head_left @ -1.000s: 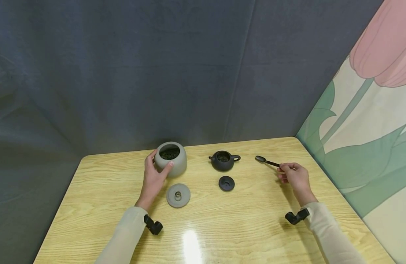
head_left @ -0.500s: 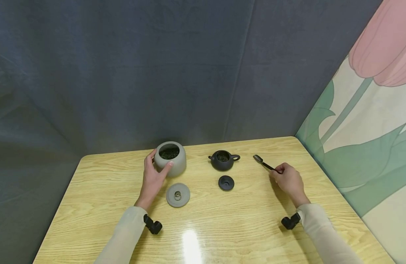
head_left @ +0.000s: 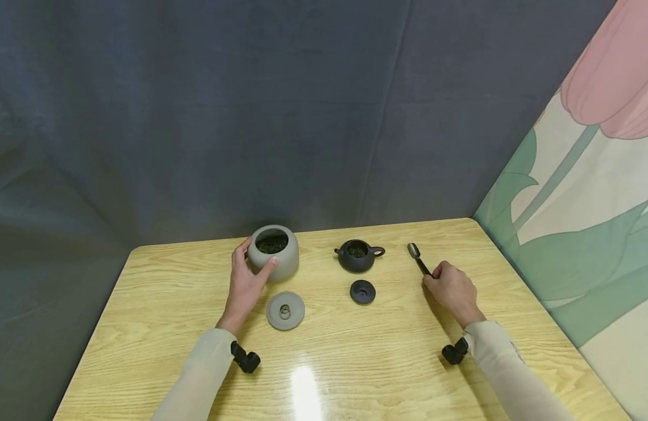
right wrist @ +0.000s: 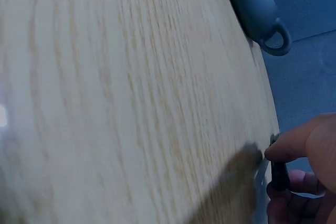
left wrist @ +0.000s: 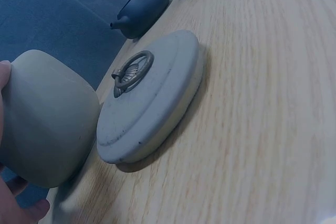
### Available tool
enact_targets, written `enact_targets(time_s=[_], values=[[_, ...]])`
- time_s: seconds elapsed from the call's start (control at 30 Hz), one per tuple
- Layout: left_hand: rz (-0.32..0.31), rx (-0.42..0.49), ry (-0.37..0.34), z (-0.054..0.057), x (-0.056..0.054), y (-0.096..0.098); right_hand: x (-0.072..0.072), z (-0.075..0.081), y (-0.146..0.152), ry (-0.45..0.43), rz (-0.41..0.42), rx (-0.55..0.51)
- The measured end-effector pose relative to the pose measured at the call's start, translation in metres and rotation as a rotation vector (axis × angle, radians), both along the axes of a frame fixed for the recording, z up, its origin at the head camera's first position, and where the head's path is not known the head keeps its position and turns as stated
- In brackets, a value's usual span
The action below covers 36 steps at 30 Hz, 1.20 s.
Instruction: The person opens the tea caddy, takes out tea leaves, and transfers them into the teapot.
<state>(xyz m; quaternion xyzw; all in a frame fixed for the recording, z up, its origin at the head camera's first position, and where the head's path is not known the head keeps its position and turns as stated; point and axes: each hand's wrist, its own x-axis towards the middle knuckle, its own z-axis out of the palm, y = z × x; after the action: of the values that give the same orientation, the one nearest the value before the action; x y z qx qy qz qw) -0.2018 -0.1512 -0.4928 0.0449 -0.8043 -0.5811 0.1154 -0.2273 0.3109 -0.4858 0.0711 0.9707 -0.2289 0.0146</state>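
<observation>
My left hand grips the side of a grey tea jar, thumb at the front near the rim. Dark leaves show inside the jar's open mouth. Its round grey lid, topped by a metal ring, lies on the table just in front. On the right, my right hand pinches the dark handle of a small tea scoop. The scoop's head points away toward the back; I cannot tell whether it touches the table. Between the hands stands a black teapot, uncovered, with leaves inside.
The teapot's black lid lies in front of it on the wooden table. A dark curtain hangs behind the table's back edge. A panel with a painted flower borders the right side.
My right hand has moved left and swung the scoop, so its handle points more toward me. The left hand, jar, teapot and both lids stay put.
</observation>
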Motion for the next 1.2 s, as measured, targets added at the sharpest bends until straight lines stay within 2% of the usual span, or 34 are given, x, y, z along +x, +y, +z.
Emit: enact_targets(time_s=[0.5,1.2], values=[[0.004,-0.025,0.004,0.0013,0.0003,0.0048,-0.0050,-0.0053,0.0028,-0.040,-0.015,-0.023],[0.017,-0.045,-0.026,0.0057,0.0018,-0.0010,-0.0011,-0.0048,0.0048,-0.056,0.017,-0.058]])
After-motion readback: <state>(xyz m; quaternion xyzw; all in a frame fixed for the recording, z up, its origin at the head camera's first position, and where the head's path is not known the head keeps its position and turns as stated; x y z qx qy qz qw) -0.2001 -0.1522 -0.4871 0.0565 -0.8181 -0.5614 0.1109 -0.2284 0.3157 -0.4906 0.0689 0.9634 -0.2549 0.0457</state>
